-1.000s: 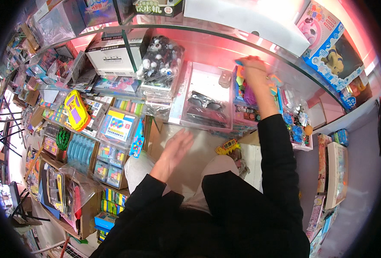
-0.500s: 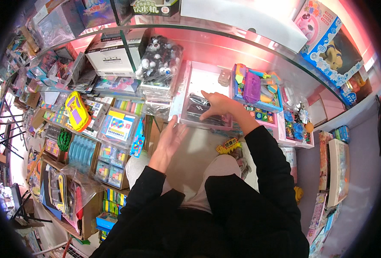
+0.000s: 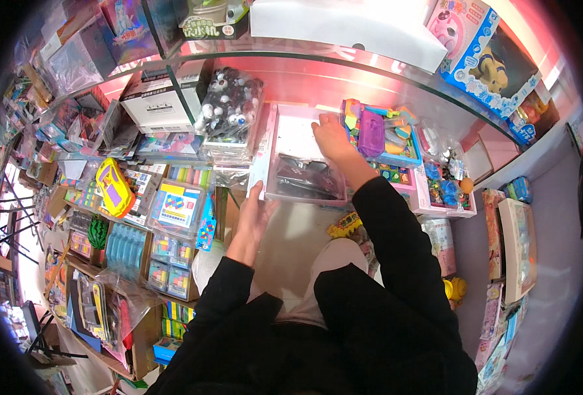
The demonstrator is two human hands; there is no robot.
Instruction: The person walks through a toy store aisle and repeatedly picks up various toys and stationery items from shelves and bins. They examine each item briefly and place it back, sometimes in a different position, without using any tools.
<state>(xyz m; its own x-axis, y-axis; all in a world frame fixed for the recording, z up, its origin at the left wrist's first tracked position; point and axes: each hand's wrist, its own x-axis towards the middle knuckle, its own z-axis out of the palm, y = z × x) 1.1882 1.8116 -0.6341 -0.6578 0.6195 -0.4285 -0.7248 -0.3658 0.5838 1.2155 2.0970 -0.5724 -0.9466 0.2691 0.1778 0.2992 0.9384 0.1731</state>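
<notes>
A shallow pink-rimmed box (image 3: 270, 141) sits on the counter with its white inside showing. In its near part lies a dark packet in clear plastic (image 3: 304, 179). My right hand (image 3: 333, 139) reaches into the far right of the box, fingers curled downward and closed. Those fingers cover the spot where a small beige cube stood, so what they hold is hidden. At the box's near left corner, my left hand (image 3: 253, 220) is open, thumb up against the edge and fingers stretched out.
Right of the box are a blue tray of colourful toys (image 3: 397, 153) and a box of small trinkets (image 3: 446, 197). A bag of black and white balls (image 3: 231, 105) lies left. A glass shelf edge (image 3: 318, 60) crosses above. Below left stand clear cases (image 3: 179, 204) and a yellow toy car (image 3: 115, 187).
My right hand has moved farther into the box, its spread fingers curling closed over the beige cube's place. My left hand stays near the corner. The whole view has shifted slightly.
</notes>
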